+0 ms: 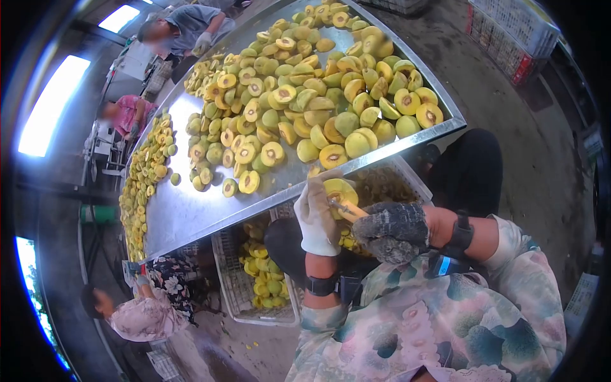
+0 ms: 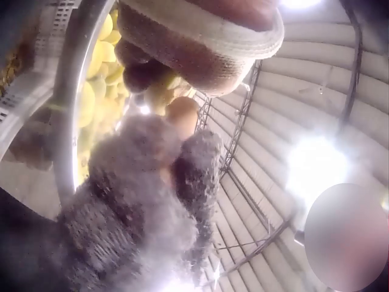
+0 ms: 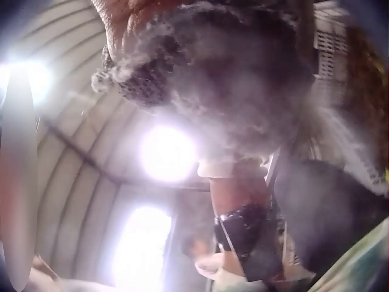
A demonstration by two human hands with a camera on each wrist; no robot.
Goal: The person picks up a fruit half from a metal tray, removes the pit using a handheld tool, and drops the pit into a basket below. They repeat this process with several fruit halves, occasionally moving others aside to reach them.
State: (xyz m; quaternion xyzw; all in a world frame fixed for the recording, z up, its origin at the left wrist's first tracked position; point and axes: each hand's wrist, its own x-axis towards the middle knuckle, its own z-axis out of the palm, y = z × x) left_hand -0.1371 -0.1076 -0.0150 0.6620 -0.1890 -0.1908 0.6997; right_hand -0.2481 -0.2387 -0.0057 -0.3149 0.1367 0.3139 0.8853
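Through the head camera I count two gloved hands. My white-gloved left hand (image 1: 318,216) grips one cut fruit (image 1: 342,191), just off the table's near edge; my grey-gloved right hand (image 1: 391,232) clasps one orange-handled tool (image 1: 352,212), its metal end against the fruit. One metal table (image 1: 175,219) bears two heaps, pieces too many to count: a large heap (image 1: 273,108) and a narrow heap (image 1: 143,191) along the left. I see two crates low by the table, a fruit-filled crate (image 1: 228,277) and a right-hand crate (image 1: 415,180) partly behind my hands, plus three other people (image 1: 194,27). The near rim (image 1: 407,143) slants just beyond my left fingertips; whether they touch it, I cannot tell. For room, a metal strip divides the heaps, and floor (image 1: 534,159) stretches right of the table.
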